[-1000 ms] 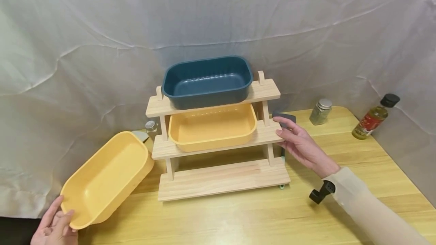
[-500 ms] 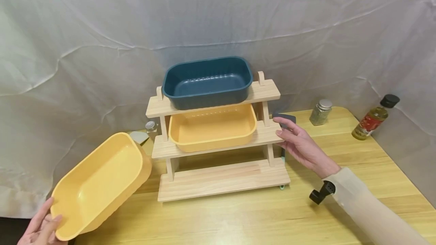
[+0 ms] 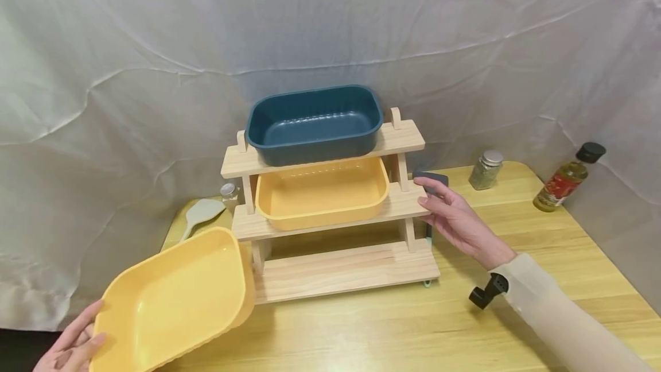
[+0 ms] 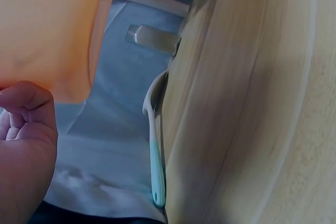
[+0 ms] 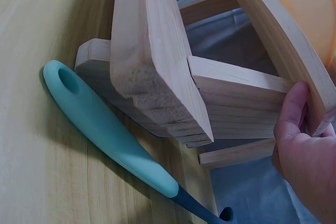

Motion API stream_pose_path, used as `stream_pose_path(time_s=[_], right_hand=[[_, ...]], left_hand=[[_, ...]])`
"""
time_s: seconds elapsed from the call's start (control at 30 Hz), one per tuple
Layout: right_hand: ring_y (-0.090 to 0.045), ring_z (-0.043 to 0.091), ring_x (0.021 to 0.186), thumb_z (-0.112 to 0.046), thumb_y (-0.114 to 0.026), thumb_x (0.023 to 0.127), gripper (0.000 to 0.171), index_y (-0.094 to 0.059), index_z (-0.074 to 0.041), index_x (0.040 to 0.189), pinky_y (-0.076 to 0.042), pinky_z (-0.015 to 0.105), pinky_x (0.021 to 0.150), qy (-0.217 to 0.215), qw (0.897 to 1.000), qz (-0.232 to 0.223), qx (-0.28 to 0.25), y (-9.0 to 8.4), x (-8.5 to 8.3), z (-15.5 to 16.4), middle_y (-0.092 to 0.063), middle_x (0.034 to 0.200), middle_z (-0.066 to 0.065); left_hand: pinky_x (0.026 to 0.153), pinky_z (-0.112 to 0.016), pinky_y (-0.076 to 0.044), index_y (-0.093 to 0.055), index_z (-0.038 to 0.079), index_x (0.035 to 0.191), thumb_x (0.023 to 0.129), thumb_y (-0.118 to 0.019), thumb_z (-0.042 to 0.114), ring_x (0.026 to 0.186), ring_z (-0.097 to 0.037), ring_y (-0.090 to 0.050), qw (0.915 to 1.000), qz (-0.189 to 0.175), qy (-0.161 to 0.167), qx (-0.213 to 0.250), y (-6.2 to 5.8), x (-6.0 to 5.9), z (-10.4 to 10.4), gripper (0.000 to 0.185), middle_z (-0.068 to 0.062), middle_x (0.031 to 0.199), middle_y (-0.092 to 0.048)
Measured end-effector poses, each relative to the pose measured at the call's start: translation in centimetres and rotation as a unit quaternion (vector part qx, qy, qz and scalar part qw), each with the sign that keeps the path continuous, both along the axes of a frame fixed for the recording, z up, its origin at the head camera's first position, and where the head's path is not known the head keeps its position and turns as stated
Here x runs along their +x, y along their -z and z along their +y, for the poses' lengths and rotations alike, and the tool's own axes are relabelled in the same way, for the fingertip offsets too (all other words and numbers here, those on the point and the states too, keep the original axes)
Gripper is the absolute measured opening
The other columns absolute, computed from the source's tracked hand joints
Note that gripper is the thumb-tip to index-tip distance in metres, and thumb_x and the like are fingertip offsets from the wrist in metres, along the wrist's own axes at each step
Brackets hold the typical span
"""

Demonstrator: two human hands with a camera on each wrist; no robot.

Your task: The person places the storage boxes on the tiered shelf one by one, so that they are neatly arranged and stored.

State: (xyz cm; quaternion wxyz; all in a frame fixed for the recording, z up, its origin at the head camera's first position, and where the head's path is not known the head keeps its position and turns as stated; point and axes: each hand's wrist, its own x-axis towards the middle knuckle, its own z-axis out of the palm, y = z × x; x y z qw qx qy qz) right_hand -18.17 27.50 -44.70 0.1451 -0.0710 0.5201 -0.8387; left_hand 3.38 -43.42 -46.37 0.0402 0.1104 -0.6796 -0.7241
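At lower left in the head view, my left hand (image 3: pixel 72 343) pinches the near-left end of a yellow plastic bin (image 3: pixel 175 297), held tilted above the table. Its right end overlaps the left part of the three-tier wooden shelf (image 3: pixel 351 271); whether they touch I cannot tell. My right hand (image 3: pixel 457 220) holds the right end of the shelf's middle board, thumb and fingers around its edge in the right wrist view. A second yellow bin (image 3: pixel 322 208) sits on that middle board. On the top board stands a dark blue bin (image 3: pixel 315 148). The bottom board bears nothing visible.
A white-headed kitchen utensil (image 3: pixel 203 211) with a mint handle (image 4: pixel 156 171) lies behind the held bin, near a small glass jar (image 3: pixel 229 193). Right of the shelf are a dark utensil with a teal handle (image 5: pixel 110 129), a capped jar (image 3: pixel 486 170) and an oil bottle (image 3: pixel 563 182).
The left hand first drew the yellow bin left, then brought it right and nearer, across the shelf's lower left corner. More of the white utensil shows. The right hand and shelf stayed put.
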Motion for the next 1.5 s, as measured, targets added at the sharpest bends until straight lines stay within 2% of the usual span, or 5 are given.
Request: stream_pose_path(time_s=[0.1, 0.27, 0.67, 0.97, 1.5], right_hand=[[-0.069, 0.018, 0.109, 0.001, -0.057, 0.112, 0.049, -0.045, -0.01, 0.158, -0.058, 0.03, 0.093, 0.0, 1.0, 0.002, 0.001, 0.0, 0.0, 0.0, -0.06, 0.134, 0.009], [-0.068, 0.018, 0.11, 0.001, -0.056, 0.113, 0.049, -0.042, -0.008, 0.159, -0.058, 0.029, 0.093, -0.001, 1.0, 0.005, -0.001, 0.0, -0.1, 0.0, -0.059, 0.135, 0.01], [-0.069, 0.017, 0.11, 0.0, -0.057, 0.113, 0.051, -0.041, -0.008, 0.16, -0.059, 0.029, 0.093, -0.001, 1.0, 0.005, 0.009, 0.0, 0.0, 0.0, -0.06, 0.134, 0.009], [-0.07, 0.018, 0.11, 0.001, -0.057, 0.112, 0.05, -0.042, -0.009, 0.159, -0.059, 0.029, 0.094, -0.001, 1.0, 0.004, 0.014, -0.1, 0.0, 0.1, -0.06, 0.134, 0.009], [-0.069, 0.018, 0.111, 0.0, -0.058, 0.112, 0.05, -0.044, -0.009, 0.159, -0.058, 0.03, 0.096, 0.0, 0.999, 0.01, 0.039, -0.4, 0.0, 0.1, -0.061, 0.134, 0.009]], left_hand=[[0.051, -0.028, -0.055, -0.072, 0.034, 0.142, 0.113, -0.045, -0.011, 0.059, -0.014, -0.062, 0.9964, 0.063, 0.048, 0.032, 0.2, -0.3, 1.0, 0.06, -0.004, 0.096, -0.073], [0.05, -0.025, -0.056, -0.065, 0.015, 0.153, 0.108, -0.029, -0.022, 0.065, -0.012, -0.068, 0.9743, 0.165, 0.121, 0.094, 0.7, -1.2, 3.8, 0.068, -0.005, 0.097, -0.073], [0.067, -0.03, -0.062, -0.064, 0.003, 0.15, 0.107, -0.03, -0.024, 0.078, -0.015, -0.072, 0.9511, 0.175, 0.136, 0.215, 0.8, -2.2, 10.7, 0.061, -0.01, 0.098, -0.072], [0.067, -0.029, -0.062, -0.07, 0.006, 0.145, 0.106, -0.046, -0.019, 0.079, -0.012, -0.067, 0.9713, 0.102, 0.079, 0.2, 0.0, -3.0, 14.8, 0.052, -0.004, 0.095, -0.07], [0.056, -0.015, -0.049, -0.06, -0.009, 0.146, 0.1, -0.056, -0.021, 0.071, -0.003, -0.053, 0.9835, 0.114, 0.069, 0.122, 0.1, -5.0, 22.2, 0.049, 0.003, 0.089, -0.062]])
